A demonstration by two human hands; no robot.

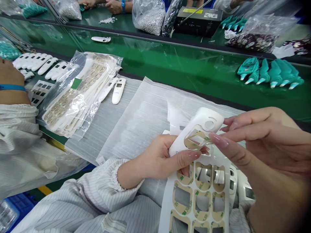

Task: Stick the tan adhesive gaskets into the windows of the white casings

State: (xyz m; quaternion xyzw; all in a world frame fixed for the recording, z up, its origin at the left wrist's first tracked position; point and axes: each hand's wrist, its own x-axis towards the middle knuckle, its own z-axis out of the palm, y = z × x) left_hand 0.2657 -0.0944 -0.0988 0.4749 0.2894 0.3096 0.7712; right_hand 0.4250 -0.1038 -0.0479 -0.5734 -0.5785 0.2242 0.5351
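My left hand (165, 158) is closed around a white plastic thermometer housing (181, 142), tilted with its wide end up. A tan adhesive ring (190, 142) with a square opening lies on the housing's window area. Beneath it hangs a sheet of adhesive stickers (191, 189), with a left fingertip showing through one opening. My right hand (252, 139) is at the housing's wide end, thumb and fingers close together beside the ring's edge. Something thin shows at the thumb tip, too fine to make out. More white housings (245, 191) lie partly hidden under the right hand.
A clear bag of sticker sheets (80, 94) lies left, with white housings (119, 90) beside it. A co-worker's arm (12, 84) is at far left. Teal-wrapped pieces (274, 72) rest on the green ledge. Bags of small parts (150, 19) and a black box (198, 21) stand behind.
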